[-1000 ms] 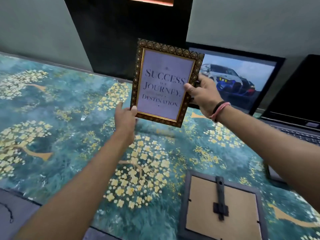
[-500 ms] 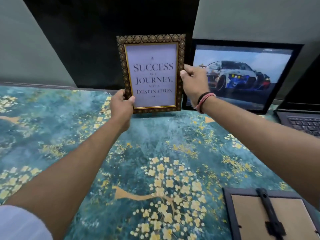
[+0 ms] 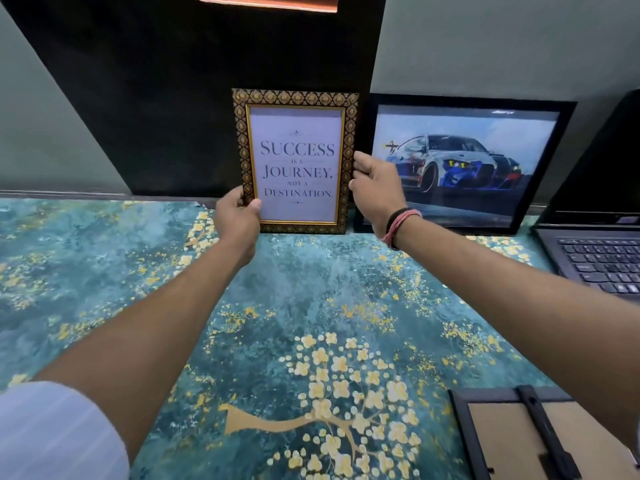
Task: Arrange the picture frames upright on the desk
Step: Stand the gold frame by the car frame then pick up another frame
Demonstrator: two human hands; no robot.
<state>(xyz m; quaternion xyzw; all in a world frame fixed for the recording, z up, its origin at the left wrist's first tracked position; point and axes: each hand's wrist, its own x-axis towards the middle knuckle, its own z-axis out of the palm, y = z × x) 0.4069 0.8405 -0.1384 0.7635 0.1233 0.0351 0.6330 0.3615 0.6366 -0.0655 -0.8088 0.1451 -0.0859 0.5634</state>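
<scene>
A gold-patterned frame point(image 3: 296, 133) with a "Success is a journey" print stands upright at the back of the desk, its bottom edge on the teal floral desk mat point(image 3: 294, 289). My left hand point(image 3: 237, 216) grips its lower left corner. My right hand point(image 3: 375, 183) touches its right edge with fingers curled around it. Right of it a black frame point(image 3: 467, 161) with a car picture leans upright against the wall. A third dark frame point(image 3: 512, 441) lies face down at the near right, its stand showing.
An open laptop point(image 3: 599, 261) sits at the right edge of the desk. A black wall panel point(image 3: 194, 98) rises behind the gold frame. The desk's back edge runs along the wall.
The gold frame went from tilted and held in the air to upright with its base on the desk, next to the car picture. Both hands moved forward and down with it.
</scene>
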